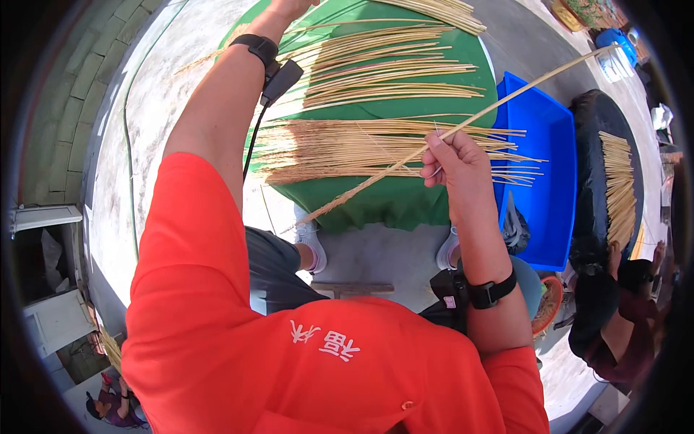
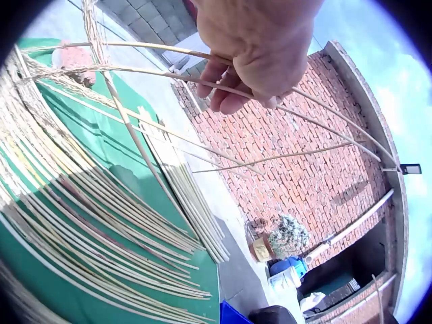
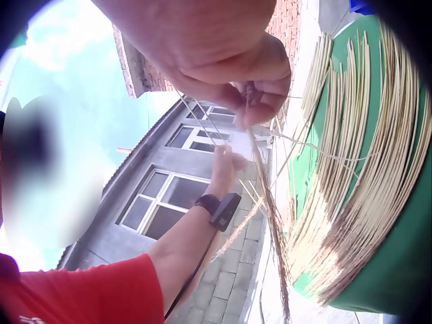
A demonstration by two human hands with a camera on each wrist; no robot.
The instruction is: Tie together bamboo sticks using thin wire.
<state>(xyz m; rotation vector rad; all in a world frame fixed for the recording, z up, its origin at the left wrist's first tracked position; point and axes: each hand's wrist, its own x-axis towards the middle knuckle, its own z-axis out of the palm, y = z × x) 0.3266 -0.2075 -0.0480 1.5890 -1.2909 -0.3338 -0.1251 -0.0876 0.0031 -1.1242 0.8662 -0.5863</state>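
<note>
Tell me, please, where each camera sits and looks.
Head: on the head, facing down past red shirt and bare forearms to green tablecloth.
Left wrist: worn there, facing past left hand toward red brick wall.
Right wrist: worn there, facing past right hand toward left forearm and grey building.
Both wrist views show pale slender stalks.

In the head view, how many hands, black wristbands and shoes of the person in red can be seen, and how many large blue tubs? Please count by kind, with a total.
Left hand (partly cut off) and right hand: 2
Black wristbands: 2
Shoes: 2
Large blue tub: 1
Total: 7
</note>
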